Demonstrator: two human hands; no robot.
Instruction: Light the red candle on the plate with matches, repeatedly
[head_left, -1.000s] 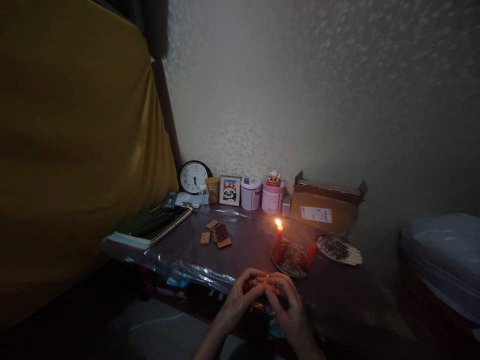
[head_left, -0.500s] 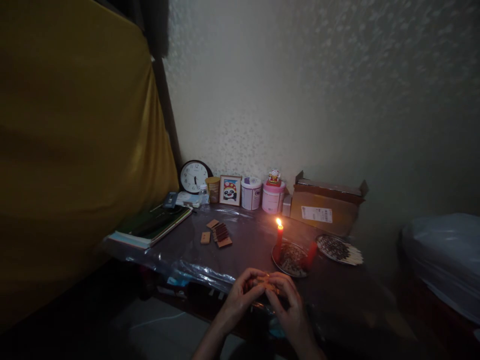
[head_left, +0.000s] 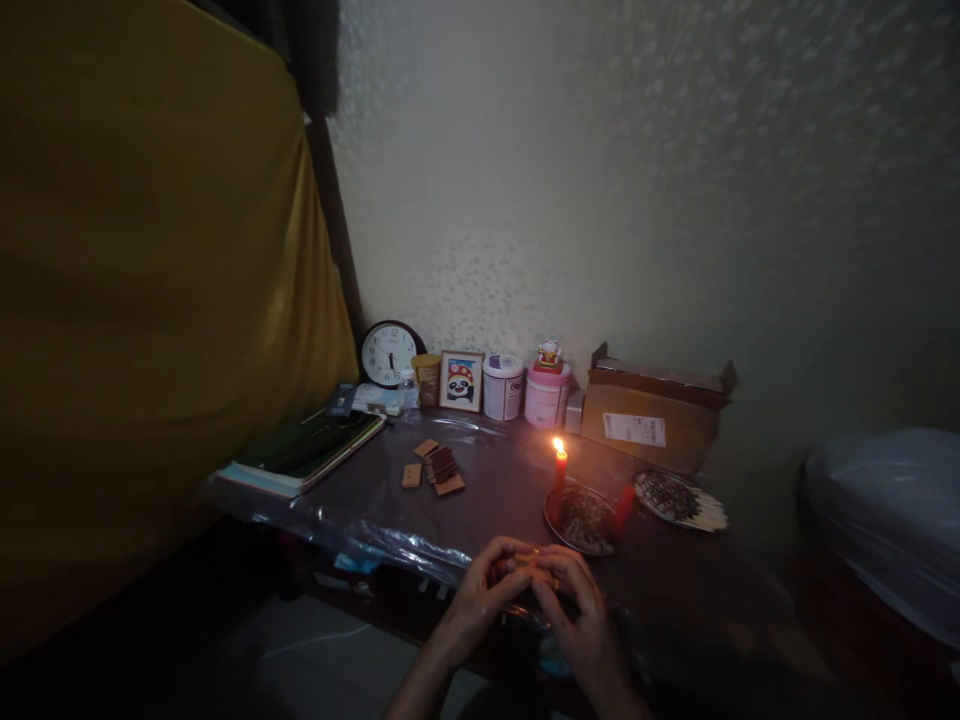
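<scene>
My left hand and my right hand meet at the near edge of the dark table. Their fingertips pinch a small light-brown object between them; I cannot make out what it is. Just beyond the hands a lit red candle stands on a round dish filled with small dark bits. A second, unlit red candle leans at the dish's right rim. Small wooden tiles lie in a loose pile left of centre.
A plate of sticks sits right of the dish. Along the wall stand a clock, a framed panda picture, two tubs and a cardboard box. Books lie at left under a yellow cloth.
</scene>
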